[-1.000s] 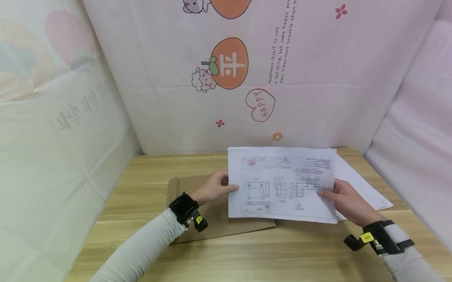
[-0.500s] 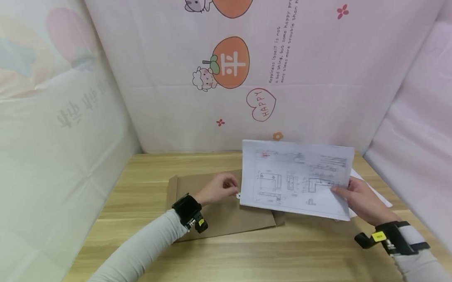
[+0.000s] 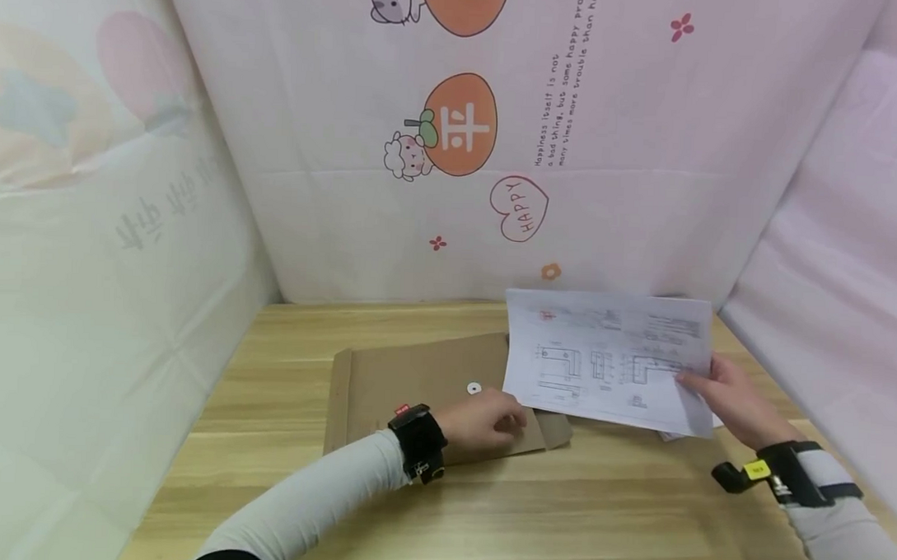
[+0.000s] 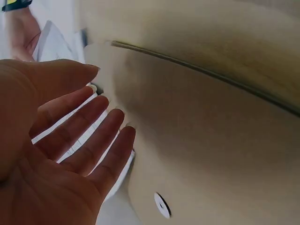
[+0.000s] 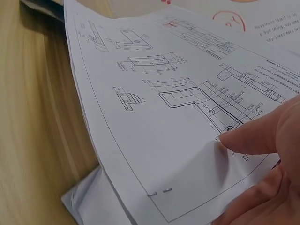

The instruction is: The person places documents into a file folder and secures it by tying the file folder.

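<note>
My right hand [image 3: 733, 401] pinches a small stack of paper sheets [image 3: 605, 360] at its right edge, thumb on top. Technical drawings are printed on the top sheet, and staples [image 5: 159, 191] show near one corner in the right wrist view. A brown kraft document envelope [image 3: 415, 374] lies on the table under the stack's left side. Over the envelope's right part is my left hand [image 3: 484, 421]; in the left wrist view its fingers [image 4: 108, 152] extend, apart from the thumb, with nothing held. A white round button [image 3: 474, 388] sits on the envelope, and its flap [image 3: 557, 430] sticks out rightward.
Another white sheet [image 3: 669, 436] peeks out beneath the held stack. The wooden table [image 3: 529, 513] is bounded by a printed cloth backdrop [image 3: 332, 226] at the back and by cloth on both sides.
My left hand has released the stack's left edge and moved right and down over the envelope. My right hand has carried the sheets to the right, uncovering more of the envelope.
</note>
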A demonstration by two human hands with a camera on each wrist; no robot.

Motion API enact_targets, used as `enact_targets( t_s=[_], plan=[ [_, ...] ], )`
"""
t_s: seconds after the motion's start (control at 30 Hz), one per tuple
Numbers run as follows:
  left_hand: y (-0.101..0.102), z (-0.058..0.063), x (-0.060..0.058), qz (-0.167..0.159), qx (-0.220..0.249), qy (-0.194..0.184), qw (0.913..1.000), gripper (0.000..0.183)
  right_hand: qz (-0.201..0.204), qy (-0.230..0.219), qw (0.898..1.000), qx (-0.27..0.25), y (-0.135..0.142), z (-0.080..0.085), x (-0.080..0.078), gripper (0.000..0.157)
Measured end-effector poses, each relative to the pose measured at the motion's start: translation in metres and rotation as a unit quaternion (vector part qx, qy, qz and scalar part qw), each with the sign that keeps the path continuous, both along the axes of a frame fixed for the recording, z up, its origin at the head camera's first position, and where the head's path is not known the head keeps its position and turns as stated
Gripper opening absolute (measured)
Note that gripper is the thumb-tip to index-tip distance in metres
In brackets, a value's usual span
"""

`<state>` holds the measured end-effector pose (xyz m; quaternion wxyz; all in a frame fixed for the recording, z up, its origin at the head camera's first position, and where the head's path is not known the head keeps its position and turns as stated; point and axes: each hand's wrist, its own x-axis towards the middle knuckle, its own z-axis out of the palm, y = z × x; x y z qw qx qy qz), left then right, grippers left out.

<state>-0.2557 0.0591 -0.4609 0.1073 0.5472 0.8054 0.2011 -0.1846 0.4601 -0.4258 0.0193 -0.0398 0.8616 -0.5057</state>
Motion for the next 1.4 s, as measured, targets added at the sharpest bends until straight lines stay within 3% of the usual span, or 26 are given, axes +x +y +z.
enact_targets(
  t_s=[0.13, 0.23, 0.63, 0.9, 1.23, 1.4],
  plan=[
    [0.012, -0.008, 0.000, -0.021, -0.032, 0.075, 0.9965, 0.027, -0.010, 0.001, 1.000, 0.008, 0.009, -0.006, 0.003, 0.059],
    [0.019, -0.010, 0.000, -0.022, -0.055, 0.105, 0.9928, 0.032, -0.016, 0.003, 1.000, 0.019, 0.015, -0.009, 0.004, 0.059],
    [0.037, -0.019, -0.008, -0.001, -0.090, 0.148, 0.9849, 0.040, -0.040, 0.015, 0.997, 0.063, 0.029, -0.011, 0.007, 0.056],
    [0.039, -0.015, -0.009, 0.012, -0.113, 0.175, 0.9780, 0.041, -0.051, 0.008, 0.996, 0.079, 0.035, -0.018, 0.006, 0.059],
    [0.040, -0.015, -0.015, 0.012, -0.101, 0.208, 0.9727, 0.024, -0.046, -0.035, 0.996, 0.068, 0.033, -0.023, 0.008, 0.062],
    [0.035, -0.007, -0.020, 0.020, -0.106, 0.226, 0.9683, 0.025, -0.044, -0.032, 0.996, 0.069, 0.029, -0.026, 0.008, 0.062]
  ],
)
